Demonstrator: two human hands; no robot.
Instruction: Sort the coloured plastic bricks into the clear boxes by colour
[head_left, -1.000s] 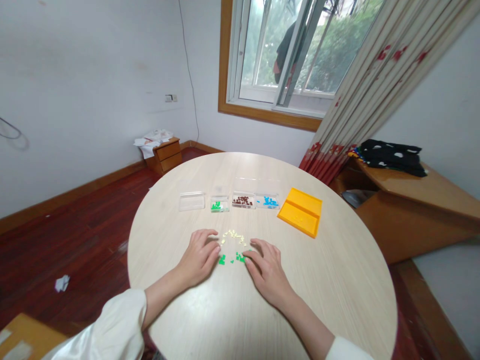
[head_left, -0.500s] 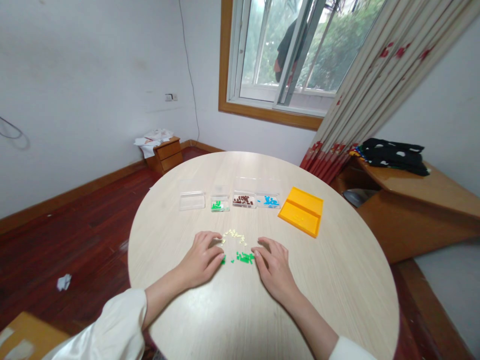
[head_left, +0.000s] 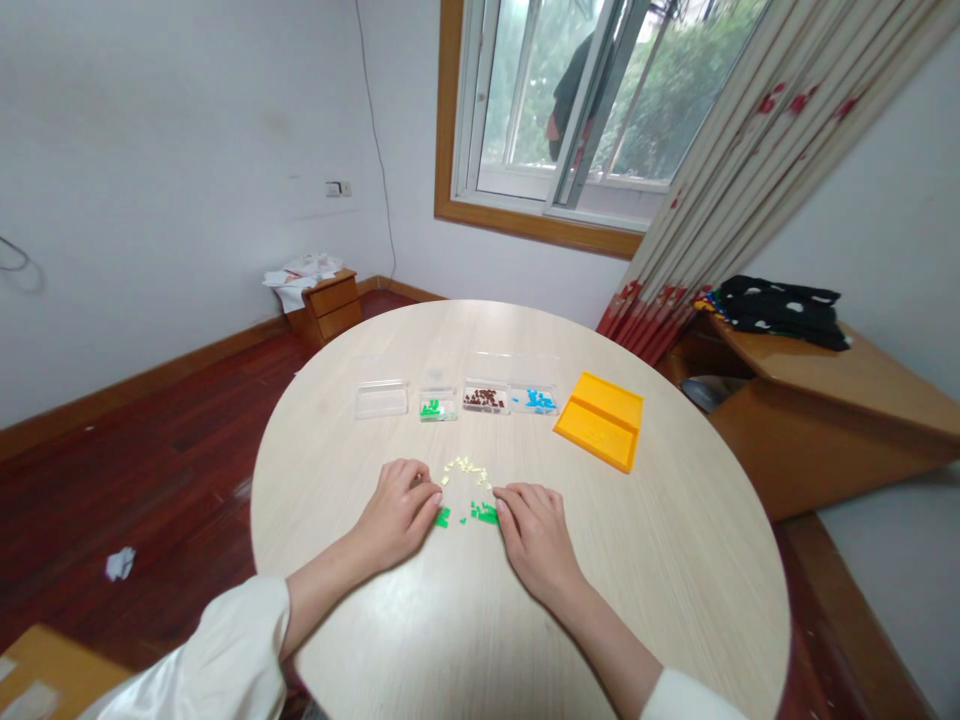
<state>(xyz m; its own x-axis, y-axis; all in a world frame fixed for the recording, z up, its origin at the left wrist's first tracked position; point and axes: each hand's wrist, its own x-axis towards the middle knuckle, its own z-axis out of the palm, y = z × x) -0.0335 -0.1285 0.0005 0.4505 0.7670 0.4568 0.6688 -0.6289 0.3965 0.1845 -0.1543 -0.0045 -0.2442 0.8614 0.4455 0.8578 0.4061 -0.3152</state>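
Note:
My left hand [head_left: 396, 510] rests on the round wooden table [head_left: 675, 560], its fingers curled in and their tips close beside a small green piece [head_left: 443, 517]. What they pinch, if anything, is hidden. My right hand [head_left: 536, 535] lies flat with its fingers stretched out. Its fingertips touch a little heap of green pieces [head_left: 484, 514]. Just beyond both hands lies a scatter of pale yellow pieces [head_left: 466, 468].
A row of clear boxes stands further back: an empty one [head_left: 381, 399], one with green pieces [head_left: 438, 408], one with brown pieces [head_left: 484, 398] and one with blue pieces [head_left: 535, 400]. An open orange case [head_left: 600, 420] lies to their right.
My left hand's fingers have curled in from lying spread. My right hand drew back to the right, then slid left again onto the green heap.

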